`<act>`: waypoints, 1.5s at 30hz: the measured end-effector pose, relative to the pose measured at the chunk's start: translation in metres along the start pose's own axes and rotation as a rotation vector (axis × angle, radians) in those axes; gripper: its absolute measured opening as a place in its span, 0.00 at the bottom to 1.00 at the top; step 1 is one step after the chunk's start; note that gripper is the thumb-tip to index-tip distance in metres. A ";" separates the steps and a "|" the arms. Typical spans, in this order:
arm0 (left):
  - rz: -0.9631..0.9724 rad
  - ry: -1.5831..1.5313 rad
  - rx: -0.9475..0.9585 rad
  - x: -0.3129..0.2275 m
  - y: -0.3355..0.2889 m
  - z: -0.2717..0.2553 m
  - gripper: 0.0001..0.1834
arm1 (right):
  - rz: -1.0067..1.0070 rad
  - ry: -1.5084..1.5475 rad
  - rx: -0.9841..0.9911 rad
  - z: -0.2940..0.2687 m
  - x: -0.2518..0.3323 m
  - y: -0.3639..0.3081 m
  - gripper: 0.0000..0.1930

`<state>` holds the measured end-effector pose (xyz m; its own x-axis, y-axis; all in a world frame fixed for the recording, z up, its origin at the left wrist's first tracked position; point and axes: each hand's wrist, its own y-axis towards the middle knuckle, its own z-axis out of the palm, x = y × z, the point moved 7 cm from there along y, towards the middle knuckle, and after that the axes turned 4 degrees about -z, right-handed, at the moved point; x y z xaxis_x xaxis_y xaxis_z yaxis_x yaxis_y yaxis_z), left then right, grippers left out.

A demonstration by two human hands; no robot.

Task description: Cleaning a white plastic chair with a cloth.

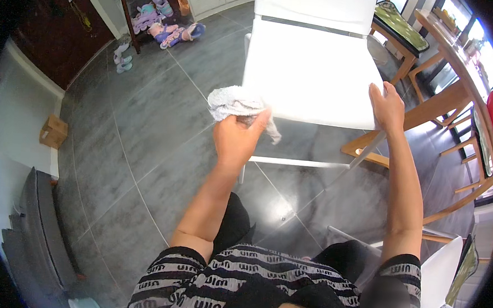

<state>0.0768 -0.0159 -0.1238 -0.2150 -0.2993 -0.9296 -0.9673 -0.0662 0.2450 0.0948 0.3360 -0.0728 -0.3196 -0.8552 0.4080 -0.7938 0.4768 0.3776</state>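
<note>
A white chair (pixel 313 73) stands right in front of me, its seat toward me and its backrest on the far side. My left hand (pixel 238 139) is closed round a crumpled pale cloth (pixel 235 101), which lies against the seat's near left corner with one end hanging below the edge. At the near right corner, my right hand (pixel 389 106) grips the seat's side edge, thumb on the top and fingers partly hidden over the side.
A wooden table (pixel 453 48) and chairs stand on the right, one with a green cushion (pixel 400 25). Another white chair (pixel 441 273) is close at my lower right. Roller skates (pixel 175 34) and shoes lie by a rack at far left. A cardboard box (pixel 53 131) sits by the left wall.
</note>
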 end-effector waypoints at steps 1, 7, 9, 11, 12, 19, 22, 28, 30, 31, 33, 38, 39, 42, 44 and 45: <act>0.072 0.008 -0.066 0.000 -0.001 -0.002 0.19 | 0.007 0.012 0.002 0.000 0.001 -0.001 0.31; 0.593 0.355 -0.417 -0.024 -0.012 0.017 0.14 | 0.009 -0.022 -0.008 -0.001 0.000 0.000 0.31; 0.591 0.246 -0.483 -0.005 0.000 0.014 0.14 | 0.017 -0.013 -0.008 0.001 0.003 0.001 0.31; 0.584 0.129 -0.542 0.001 0.008 0.008 0.14 | 0.014 -0.017 -0.012 0.003 0.002 0.002 0.32; 0.356 -0.054 -0.455 0.006 0.020 0.004 0.14 | 0.015 -0.023 -0.010 0.001 0.000 0.002 0.32; -0.237 -0.713 -0.101 0.043 0.039 0.022 0.16 | 0.045 -0.033 -0.007 0.000 -0.003 0.001 0.31; 0.192 -0.187 -0.466 0.004 0.016 0.010 0.13 | 0.054 -0.041 0.003 0.001 -0.001 0.000 0.31; 0.203 0.042 -0.377 0.029 0.049 0.008 0.18 | 0.032 -0.033 0.001 0.001 0.006 0.001 0.31; -0.122 -0.080 -0.003 0.026 0.055 0.017 0.21 | 0.046 -0.045 -0.013 -0.003 -0.002 0.001 0.31; -0.197 -0.437 0.073 0.032 0.058 0.024 0.22 | 0.051 -0.039 -0.009 -0.002 -0.001 0.000 0.31; -0.213 -0.731 0.137 0.041 0.059 0.028 0.22 | 0.054 -0.030 -0.003 0.000 0.002 0.000 0.32; 0.140 -0.371 -0.344 0.070 0.007 0.018 0.20 | 0.045 -0.044 -0.025 -0.003 0.001 0.002 0.32; 0.082 -0.434 -0.337 0.102 0.000 0.023 0.20 | 0.041 -0.040 -0.026 -0.003 0.003 0.003 0.32; -0.110 -0.369 -0.223 0.139 -0.019 0.030 0.21 | 0.060 -0.023 -0.013 -0.002 -0.002 0.001 0.32; -0.143 -0.426 -0.252 0.142 -0.014 0.029 0.22 | 0.047 -0.021 -0.020 -0.001 0.001 0.002 0.32; -0.179 -0.482 -0.284 0.140 -0.010 0.027 0.24 | 0.046 -0.017 -0.023 -0.001 0.003 0.002 0.32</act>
<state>0.0532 -0.0311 -0.2638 -0.1527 0.2028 -0.9673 -0.9345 -0.3479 0.0746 0.0929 0.3343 -0.0705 -0.3641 -0.8356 0.4115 -0.7658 0.5200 0.3783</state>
